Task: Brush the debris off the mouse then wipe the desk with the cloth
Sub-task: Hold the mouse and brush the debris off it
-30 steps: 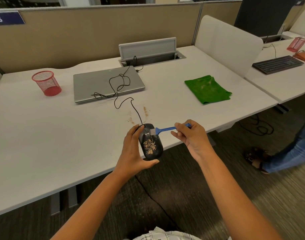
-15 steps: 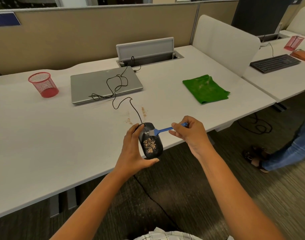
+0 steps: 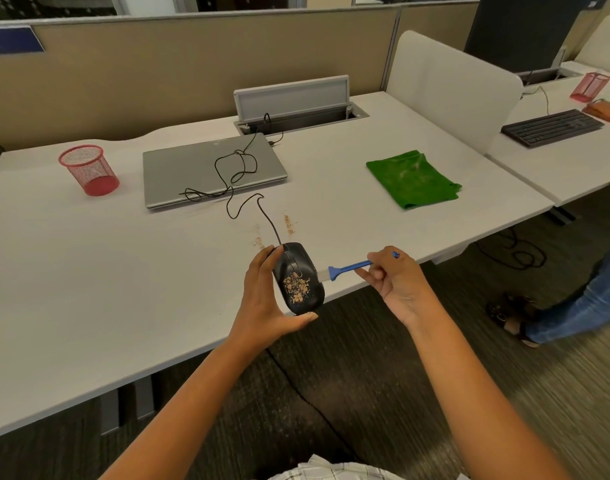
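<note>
Left hand (image 3: 265, 299) curls its grip round something; right hand (image 3: 397, 282) pinches, both forearms extended forward.

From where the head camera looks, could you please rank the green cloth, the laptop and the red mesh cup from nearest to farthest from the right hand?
Measured from the right hand, which holds the blue brush:
1. Green cloth, beyond the hand on the desk, slightly to the right.
2. Laptop, closed, farther back on the left.
3. Red mesh cup, at the far left of the desk.
</note>
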Tool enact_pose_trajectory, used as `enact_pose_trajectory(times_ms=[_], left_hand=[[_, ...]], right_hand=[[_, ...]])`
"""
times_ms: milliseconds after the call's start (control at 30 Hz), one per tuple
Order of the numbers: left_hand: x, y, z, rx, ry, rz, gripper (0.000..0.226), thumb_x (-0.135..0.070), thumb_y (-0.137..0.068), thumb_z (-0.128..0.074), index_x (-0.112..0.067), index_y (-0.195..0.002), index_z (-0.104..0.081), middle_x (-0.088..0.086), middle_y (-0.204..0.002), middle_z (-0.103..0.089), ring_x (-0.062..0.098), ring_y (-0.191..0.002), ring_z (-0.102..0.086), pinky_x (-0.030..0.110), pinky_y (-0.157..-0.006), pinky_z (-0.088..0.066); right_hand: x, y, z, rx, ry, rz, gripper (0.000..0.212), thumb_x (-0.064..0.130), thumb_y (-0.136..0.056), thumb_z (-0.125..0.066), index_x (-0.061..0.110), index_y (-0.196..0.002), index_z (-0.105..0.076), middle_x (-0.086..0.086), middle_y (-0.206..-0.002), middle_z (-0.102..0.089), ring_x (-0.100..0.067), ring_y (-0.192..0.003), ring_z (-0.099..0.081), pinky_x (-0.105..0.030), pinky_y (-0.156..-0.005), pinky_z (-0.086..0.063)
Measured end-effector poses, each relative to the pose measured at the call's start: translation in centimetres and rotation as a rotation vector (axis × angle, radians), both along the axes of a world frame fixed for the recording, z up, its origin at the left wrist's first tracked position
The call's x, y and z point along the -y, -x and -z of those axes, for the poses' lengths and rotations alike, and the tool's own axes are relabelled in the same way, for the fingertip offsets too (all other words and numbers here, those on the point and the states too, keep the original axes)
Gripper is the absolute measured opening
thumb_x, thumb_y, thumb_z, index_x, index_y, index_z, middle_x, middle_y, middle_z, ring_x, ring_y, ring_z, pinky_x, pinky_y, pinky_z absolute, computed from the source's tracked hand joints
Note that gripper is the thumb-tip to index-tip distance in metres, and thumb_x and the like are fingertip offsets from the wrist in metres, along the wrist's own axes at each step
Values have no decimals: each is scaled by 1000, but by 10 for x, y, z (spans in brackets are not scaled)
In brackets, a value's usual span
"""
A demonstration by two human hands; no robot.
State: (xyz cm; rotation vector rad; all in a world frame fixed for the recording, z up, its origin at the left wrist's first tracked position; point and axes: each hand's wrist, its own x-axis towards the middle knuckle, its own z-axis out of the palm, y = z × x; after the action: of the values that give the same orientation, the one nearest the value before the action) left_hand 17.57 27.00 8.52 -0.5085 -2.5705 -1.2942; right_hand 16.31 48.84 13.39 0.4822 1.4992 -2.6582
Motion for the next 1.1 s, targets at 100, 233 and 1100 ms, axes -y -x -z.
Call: enact_pose_trajectory(times_ms=[100, 233, 1100], left_hand=[[1, -1, 0, 7, 6, 5, 104, -56, -54, -76, -43, -135, -12, 0, -148, -19, 12, -134, -19, 19, -105, -17], [0, -1, 2, 1, 4, 12, 104, -56, -55, -76, -42, -135, -12, 1, -148, -20, 11, -134, -19, 21, -106, -17], [3, 6, 0, -20, 2, 5, 108, -61, -55, -74, -50, -135, -3, 0, -149, -18, 14, -136, -20, 31, -107, -23]], right_hand=[[-2, 1, 6, 24, 80, 29, 23, -2, -83, -58, 10, -65, -51, 3, -43, -48, -5, -40, -46, -27, -62, -57], [2, -1, 12, 44, 82, -9, 18, 0, -81, -61, 10, -68, -55, 2, -47, -53, -5, -44, -51, -27, -63, -57], [5, -7, 9, 14, 78, -61, 26, -1, -84, -58, 11, -62, -51, 0, -45, -50, -6, -45, -52, -27, -65, -57]])
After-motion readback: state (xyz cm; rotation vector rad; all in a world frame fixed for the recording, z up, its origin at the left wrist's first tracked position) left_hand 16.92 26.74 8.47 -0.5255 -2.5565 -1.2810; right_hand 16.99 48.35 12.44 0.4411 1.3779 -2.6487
